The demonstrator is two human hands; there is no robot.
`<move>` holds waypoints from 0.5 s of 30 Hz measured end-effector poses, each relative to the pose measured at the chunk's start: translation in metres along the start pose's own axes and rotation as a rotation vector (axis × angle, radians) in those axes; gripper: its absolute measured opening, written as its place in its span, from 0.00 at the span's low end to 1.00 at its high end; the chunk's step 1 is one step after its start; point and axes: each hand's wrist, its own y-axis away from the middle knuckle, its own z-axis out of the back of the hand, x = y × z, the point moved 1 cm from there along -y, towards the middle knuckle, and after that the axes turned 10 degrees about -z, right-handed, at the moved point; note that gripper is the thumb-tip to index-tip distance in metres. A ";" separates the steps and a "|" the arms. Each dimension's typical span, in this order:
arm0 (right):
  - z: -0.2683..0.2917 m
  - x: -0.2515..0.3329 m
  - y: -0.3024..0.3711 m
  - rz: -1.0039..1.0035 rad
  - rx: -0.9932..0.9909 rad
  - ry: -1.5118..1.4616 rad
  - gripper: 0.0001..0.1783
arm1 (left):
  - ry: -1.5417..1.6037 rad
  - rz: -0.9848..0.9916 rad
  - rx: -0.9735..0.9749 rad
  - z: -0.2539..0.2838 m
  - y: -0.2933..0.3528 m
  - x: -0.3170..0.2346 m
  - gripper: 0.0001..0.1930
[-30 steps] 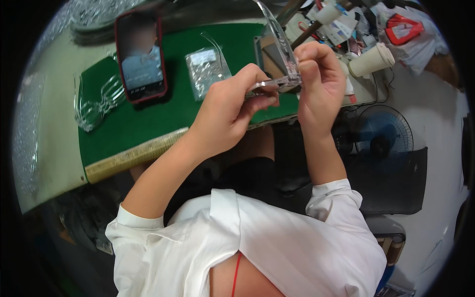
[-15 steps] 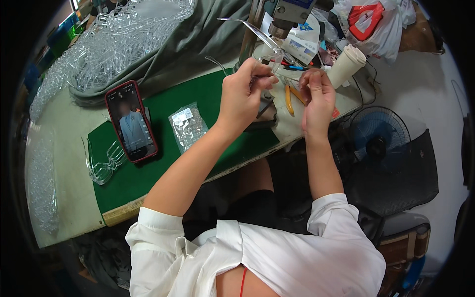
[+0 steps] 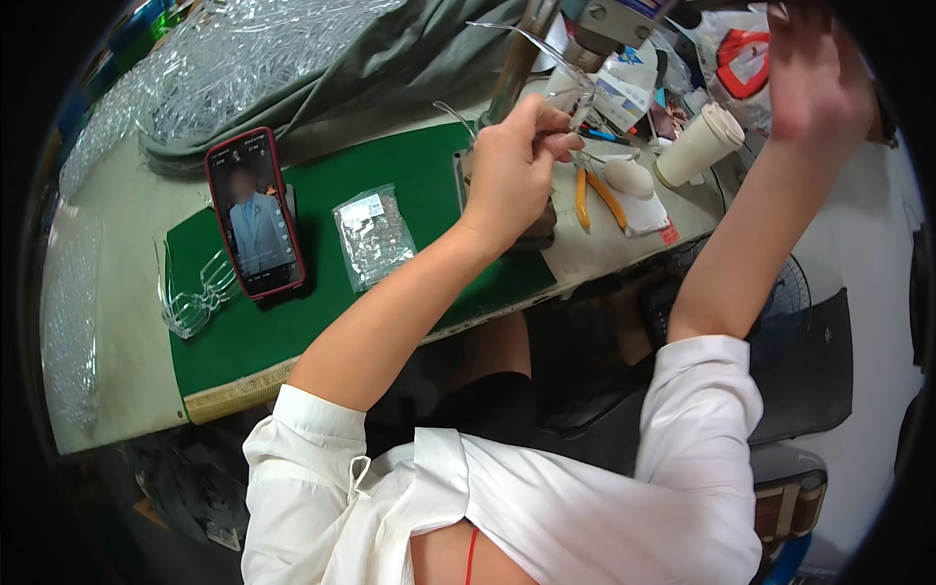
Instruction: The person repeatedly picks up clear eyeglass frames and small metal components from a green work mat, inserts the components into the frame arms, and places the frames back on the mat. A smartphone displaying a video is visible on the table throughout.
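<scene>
My left hand [image 3: 519, 175] is closed, thumb and fingers pinching a pair of clear eyeglasses [image 3: 577, 96] below the head of a bench press [image 3: 624, 18]. One temple of the eyeglasses sticks out to the upper left. Up at the far right, my right hand [image 3: 819, 83] is raised off the table, smeared by motion and partly cut by the rim; its fingers cannot be made out. Yellow-handled pliers [image 3: 583, 201] lie just right of my left hand, beside a pale oval thing [image 3: 629, 178] on a white pad.
A green mat [image 3: 322, 317] carries a phone [image 3: 255, 214], a plastic bag of small parts [image 3: 374, 242] and more clear eyeglasses [image 3: 200, 300]. Clear frames pile up [image 3: 234, 83] at the back left beside grey cloth [image 3: 322, 112]. A lidded cup [image 3: 700, 146] stands to the right.
My right hand has left the spot beside my left hand and swung up to the far right. The pale oval thing now shows. My left hand still holds the eyeglasses.
</scene>
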 end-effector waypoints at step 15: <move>-0.008 -0.008 0.049 0.131 -0.317 0.224 0.16 | -0.215 -0.101 0.174 0.037 0.006 -0.018 0.09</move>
